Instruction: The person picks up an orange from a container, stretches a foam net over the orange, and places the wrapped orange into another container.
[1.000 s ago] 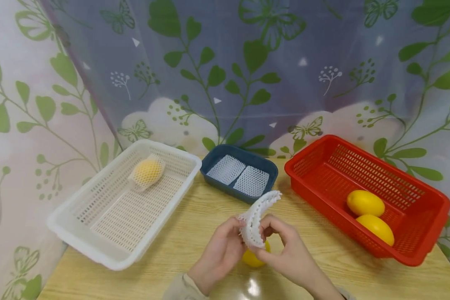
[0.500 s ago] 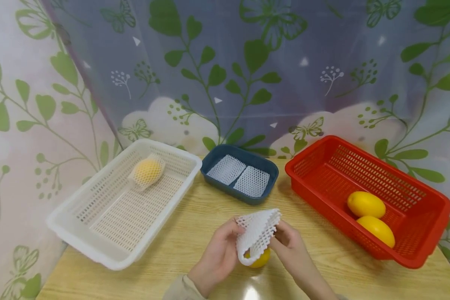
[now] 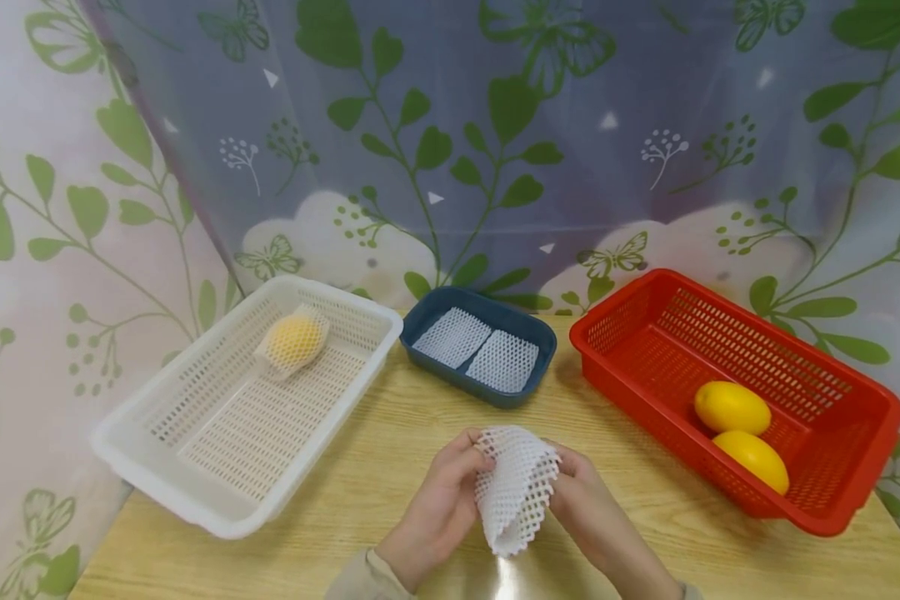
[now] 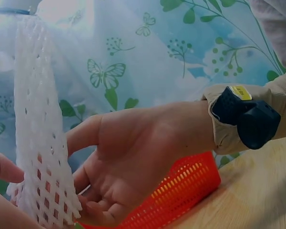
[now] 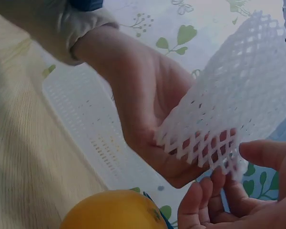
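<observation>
A white foam net sleeve (image 3: pixel 516 492) hangs between both hands above the table, its open end facing down toward me. My left hand (image 3: pixel 437 510) pinches its left edge between thumb and fingers. At the right edge, my right hand (image 3: pixel 587 510) holds it with thumb and fingertips, partly hidden behind the mesh. The right wrist view has a lemon (image 5: pixel 112 212) on the table below the hands; the sleeve covers it in the head view. Two more lemons (image 3: pixel 732 408) lie in the red basket (image 3: pixel 630 387).
At the left, a white basket (image 3: pixel 251 521) contains a lemon wrapped in foam net (image 3: pixel 295 340). A dark blue tray (image 3: pixel 457 385) at the back middle contains two flat foam net sleeves (image 3: pixel 503 362). All stand on a wooden table (image 3: pixel 390 433) before a patterned curtain.
The sleeve has turned from nearly edge-on and curved upward to hanging with its mouth downward. It now covers the lemon on the table in the head view. The hands have shifted slightly.
</observation>
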Demonstrator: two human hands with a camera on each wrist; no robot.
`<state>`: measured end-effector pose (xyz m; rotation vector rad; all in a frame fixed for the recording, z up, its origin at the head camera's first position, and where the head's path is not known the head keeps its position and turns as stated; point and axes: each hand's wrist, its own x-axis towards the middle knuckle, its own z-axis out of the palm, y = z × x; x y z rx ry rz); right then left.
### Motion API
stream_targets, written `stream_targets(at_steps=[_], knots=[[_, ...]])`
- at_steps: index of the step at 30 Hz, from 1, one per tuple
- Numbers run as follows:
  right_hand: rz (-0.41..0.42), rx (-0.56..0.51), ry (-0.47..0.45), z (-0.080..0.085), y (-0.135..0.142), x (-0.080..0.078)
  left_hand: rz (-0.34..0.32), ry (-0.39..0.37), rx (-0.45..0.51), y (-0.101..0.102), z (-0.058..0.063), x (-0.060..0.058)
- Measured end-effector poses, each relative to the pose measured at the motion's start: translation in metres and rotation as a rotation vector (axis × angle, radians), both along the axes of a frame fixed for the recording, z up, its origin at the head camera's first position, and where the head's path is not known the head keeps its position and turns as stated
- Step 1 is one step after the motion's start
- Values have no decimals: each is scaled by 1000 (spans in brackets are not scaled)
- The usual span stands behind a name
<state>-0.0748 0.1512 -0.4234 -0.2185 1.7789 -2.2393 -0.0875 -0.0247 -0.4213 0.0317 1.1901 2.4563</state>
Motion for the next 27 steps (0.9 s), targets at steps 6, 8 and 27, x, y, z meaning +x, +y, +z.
stream_targets(at_steps=[6,8,27], knots=[[148,-290,23,-7,7,-6,-6,-11,21,-2,-7,0],[190,-369,-1,-10,9,-7,-9,-25,35,-3,-11,-1],[-83,-309,-324,-50,21,-20,56,-95,-17,-15,-58,-15]])
